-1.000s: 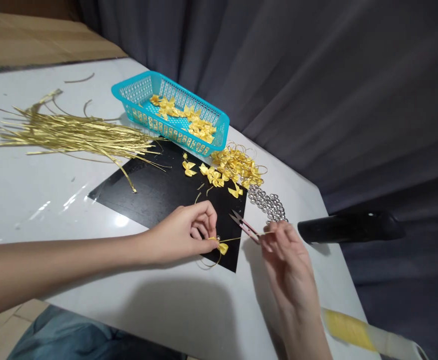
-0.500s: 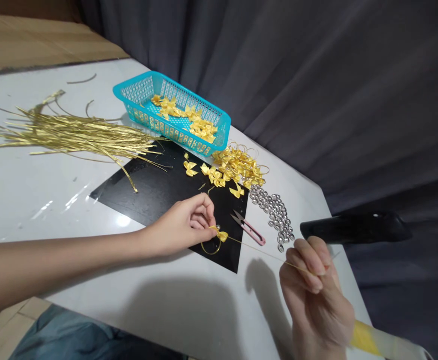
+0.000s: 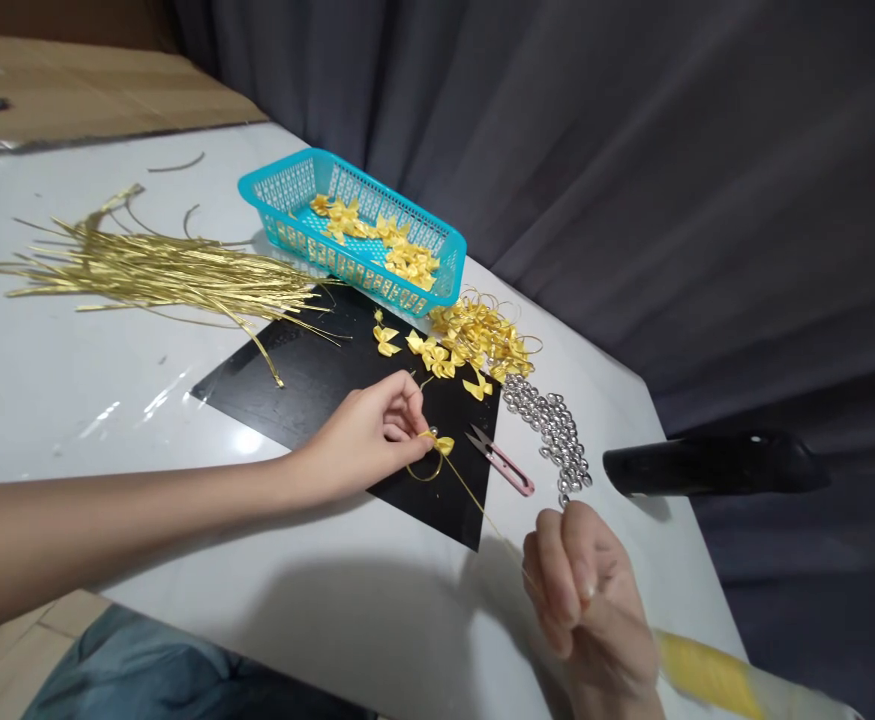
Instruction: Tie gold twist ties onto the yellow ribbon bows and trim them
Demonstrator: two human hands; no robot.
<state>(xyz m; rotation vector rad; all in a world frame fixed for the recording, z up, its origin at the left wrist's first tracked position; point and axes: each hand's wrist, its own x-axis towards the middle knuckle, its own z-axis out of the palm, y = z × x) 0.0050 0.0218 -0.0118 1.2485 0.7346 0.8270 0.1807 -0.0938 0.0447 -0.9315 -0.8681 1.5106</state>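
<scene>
Pinched in my left hand (image 3: 377, 430) is a small yellow ribbon bow (image 3: 444, 445), held over the black mat (image 3: 279, 370). A loop of gold cord hangs below the bow, and a silver bead shows beside my fingertips. From the bow a thin gold thread (image 3: 478, 500) runs down to my right hand (image 3: 591, 600), whose closed fingers grip its far end. Pink-handled thread snips (image 3: 504, 465) lie between the hands, across the mat's right edge. Several loose yellow bows (image 3: 433, 355) rest on the mat beyond my left hand.
A turquoise basket (image 3: 272, 220) of yellow bows stands at the back. Looped bows (image 3: 489, 335) are heaped beside it, near a pile of silver beads (image 3: 557, 430). Gold cords (image 3: 182, 270) lie at left. A black object (image 3: 707, 465) sits at the right edge, before a dark curtain (image 3: 594, 180).
My right hand has moved down and to the left, so the thread now slopes more steeply. My left hand keeps its pinch on the bow. The view has shifted slightly.
</scene>
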